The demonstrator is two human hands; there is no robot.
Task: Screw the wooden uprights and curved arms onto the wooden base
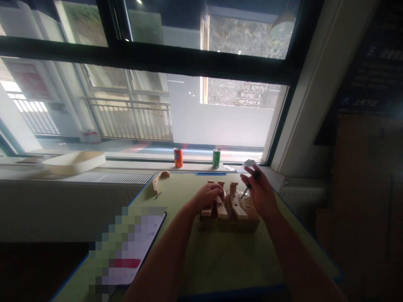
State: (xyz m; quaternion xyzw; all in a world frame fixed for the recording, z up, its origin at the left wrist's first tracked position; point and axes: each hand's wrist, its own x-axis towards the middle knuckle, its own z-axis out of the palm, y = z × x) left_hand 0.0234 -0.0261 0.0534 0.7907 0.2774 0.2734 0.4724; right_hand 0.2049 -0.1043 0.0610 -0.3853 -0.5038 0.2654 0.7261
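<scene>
A screwdriver (245,191) with a dark handle is held in my right hand (262,195), its metal shaft slanting down to the left. Some fingers of that hand stick out past the handle. Under both hands, a brown cardboard box (228,225) carries several curved wooden pieces (236,205) with holes in them. A clear plastic bag (248,202) with small metal parts lies at the box's right end. My left hand (208,196) rests over the left wooden pieces with its fingers curled; what they grip is hidden.
On the green table (233,264), another curved wooden piece (157,180) lies at far left, above a tablet (141,243) with a partly blurred screen. The windowsill holds an orange can (178,158), a green can (216,159) and a cream tray (75,163).
</scene>
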